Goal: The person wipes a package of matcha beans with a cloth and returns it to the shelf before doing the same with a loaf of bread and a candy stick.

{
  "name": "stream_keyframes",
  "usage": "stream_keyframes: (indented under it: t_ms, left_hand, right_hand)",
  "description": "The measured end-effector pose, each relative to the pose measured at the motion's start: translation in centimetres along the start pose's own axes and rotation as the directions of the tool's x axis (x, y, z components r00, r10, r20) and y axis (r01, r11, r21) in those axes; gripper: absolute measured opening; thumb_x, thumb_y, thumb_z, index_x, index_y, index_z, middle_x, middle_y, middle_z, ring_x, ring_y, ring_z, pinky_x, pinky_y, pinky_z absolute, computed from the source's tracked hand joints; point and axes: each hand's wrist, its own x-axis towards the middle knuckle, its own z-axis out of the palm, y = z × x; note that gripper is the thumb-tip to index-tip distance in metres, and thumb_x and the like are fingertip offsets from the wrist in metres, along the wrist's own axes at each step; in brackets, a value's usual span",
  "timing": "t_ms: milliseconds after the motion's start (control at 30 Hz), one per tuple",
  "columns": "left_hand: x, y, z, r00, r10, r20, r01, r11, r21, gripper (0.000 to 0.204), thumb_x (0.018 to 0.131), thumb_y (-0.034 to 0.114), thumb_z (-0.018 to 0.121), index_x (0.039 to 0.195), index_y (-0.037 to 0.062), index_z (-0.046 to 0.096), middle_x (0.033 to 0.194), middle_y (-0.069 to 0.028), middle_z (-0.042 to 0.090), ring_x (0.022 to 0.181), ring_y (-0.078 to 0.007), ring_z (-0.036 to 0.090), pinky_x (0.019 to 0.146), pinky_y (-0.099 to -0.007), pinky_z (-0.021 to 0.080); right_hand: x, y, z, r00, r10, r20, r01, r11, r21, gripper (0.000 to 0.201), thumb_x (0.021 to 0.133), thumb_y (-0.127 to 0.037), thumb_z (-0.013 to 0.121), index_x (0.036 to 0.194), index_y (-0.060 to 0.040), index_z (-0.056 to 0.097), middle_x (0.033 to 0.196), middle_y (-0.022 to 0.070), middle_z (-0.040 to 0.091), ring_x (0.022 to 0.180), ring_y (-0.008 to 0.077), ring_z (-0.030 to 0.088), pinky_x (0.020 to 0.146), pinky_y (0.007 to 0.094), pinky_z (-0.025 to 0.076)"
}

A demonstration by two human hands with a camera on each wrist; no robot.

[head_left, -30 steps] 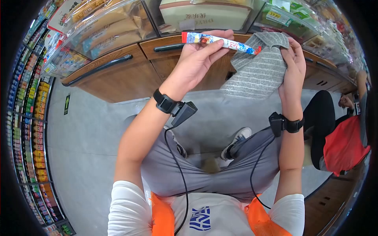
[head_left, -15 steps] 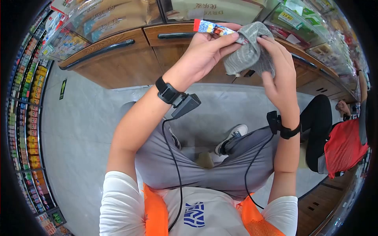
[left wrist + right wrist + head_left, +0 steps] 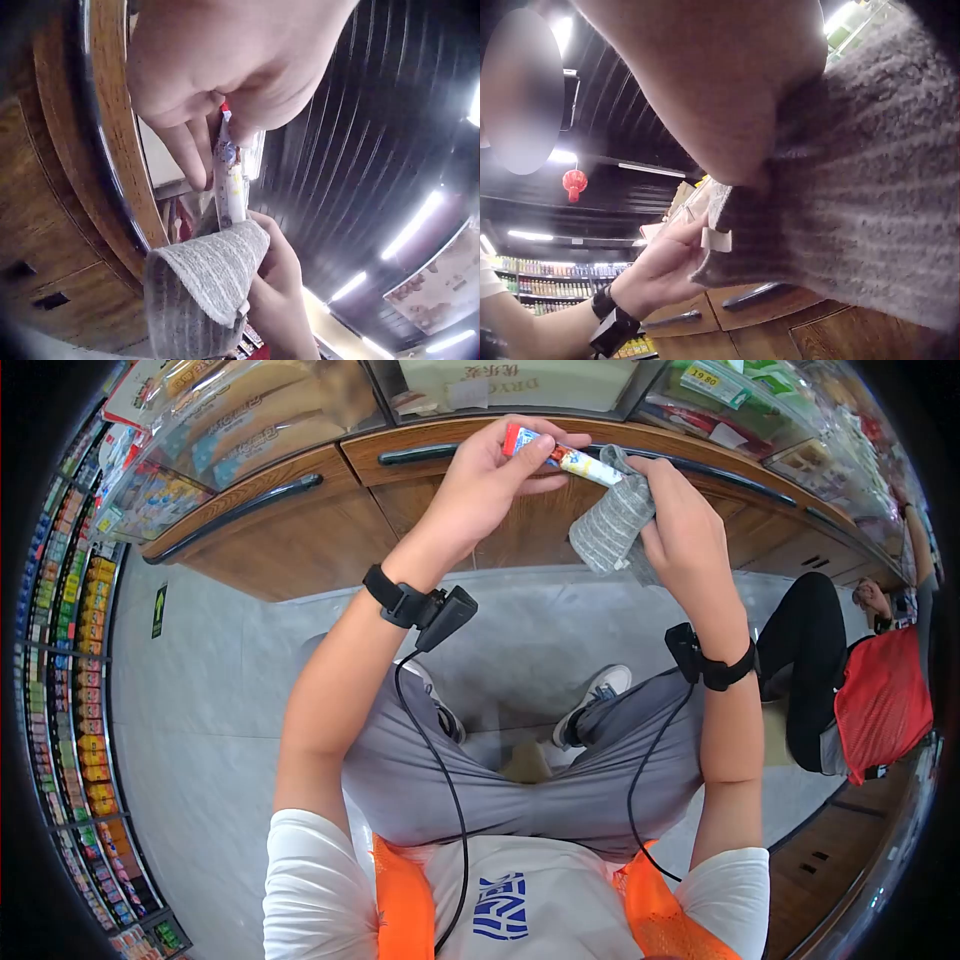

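My left hand point(image 3: 490, 480) pinches the red-tipped end of a slim, printed stick packet point(image 3: 588, 465) between thumb and fingers, in front of the wooden cabinet. A grey cloth with white stripes point(image 3: 608, 528) covers the packet's other end, and my right hand point(image 3: 688, 525) grips the cloth there. In the left wrist view the white, yellow-marked part of the packet point(image 3: 231, 187) runs down into a fold of the cloth point(image 3: 214, 274). The right wrist view is largely filled by the cloth point(image 3: 862, 195), with a small white label point(image 3: 717, 240) on its edge.
Wooden cabinets point(image 3: 270, 540) with a long black handle point(image 3: 420, 454) stand just beyond my hands. Above them are clear bins of packaged goods point(image 3: 265, 435). Stocked shelves point(image 3: 75, 690) line the left, and a person in a red vest point(image 3: 880, 700) is at the right.
The cloth, hanging loosely spread from my right hand, has been gathered round the packet's far end. The packet has turned to show a white and yellow part. My left hand keeps its pinch.
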Motion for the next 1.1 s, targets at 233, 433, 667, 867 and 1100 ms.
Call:
stream_keyframes:
  t_ms: [233,433,667,867,1100]
  left_hand:
    - [0.1,-2.5,0.9,0.993,0.112,0.031,-0.115,0.987,0.116,0.044,0.113,0.030,0.041,0.145,0.0003,0.051,0.147,-0.0130,0.058,0.133,-0.0213,0.057,0.113,-0.0355,0.043]
    - [-0.2,-2.9,1.9,0.986,0.160,0.051,-0.166,0.976,0.143,0.046,0.113,0.031,0.042,0.146,-0.0007,0.050,0.149,-0.0138,0.057,0.136,-0.0223,0.054,0.117,-0.0356,0.039]
    - [-0.7,-1.0,2.2,0.992,0.027,0.122,-0.033,0.998,0.047,0.052,0.111,0.029,0.048,0.153,-0.0017,0.040,0.152,-0.0154,0.053,0.136,-0.0202,0.053,0.119,-0.0340,0.036]
    - [-1.7,-2.6,3.6,0.978,-0.033,0.204,-0.016,0.972,0.234,0.091,0.084,0.034,0.087,0.151,-0.0017,0.037,0.141,-0.0132,0.056,0.130,-0.0199,0.055,0.112,-0.0346,0.042]
    - [-3.4,-4.5,6.4,0.954,-0.221,0.201,0.170,0.955,0.241,0.074,0.088,0.034,0.084,0.143,-0.0017,0.050,0.129,-0.0086,0.064,0.117,-0.0165,0.061,0.101,-0.0318,0.048]
  right_hand:
    - [-0.1,-0.5,0.8,0.992,-0.116,-0.053,0.098,0.957,-0.274,0.034,0.081,0.000,0.063,0.114,-0.0071,0.059,0.097,0.0077,0.065,0.089,0.0266,0.067,0.074,0.0382,0.054]
    - [-0.7,-0.7,1.9,0.997,-0.075,-0.018,0.070,0.978,-0.194,0.032,0.082,0.001,0.062,0.113,-0.0070,0.058,0.096,0.0086,0.065,0.082,0.0279,0.069,0.064,0.0379,0.055]
    - [-1.2,-1.4,2.0,0.998,0.040,0.045,-0.044,0.995,0.090,0.044,0.078,0.003,0.056,0.121,-0.0056,0.056,0.106,0.0147,0.067,0.090,0.0405,0.065,0.074,0.0458,0.053]
    - [-1.3,0.3,2.4,0.972,0.213,-0.102,-0.176,0.941,0.288,0.038,0.083,0.001,0.053,0.121,-0.0023,0.056,0.106,0.0165,0.063,0.093,0.0319,0.063,0.084,0.0346,0.050]
    - [-1.0,1.4,3.4,0.957,0.279,-0.073,-0.165,0.736,0.657,0.029,0.091,0.000,0.058,0.119,0.0009,0.063,0.106,0.0009,0.064,0.099,0.0117,0.058,0.091,0.0255,0.046]
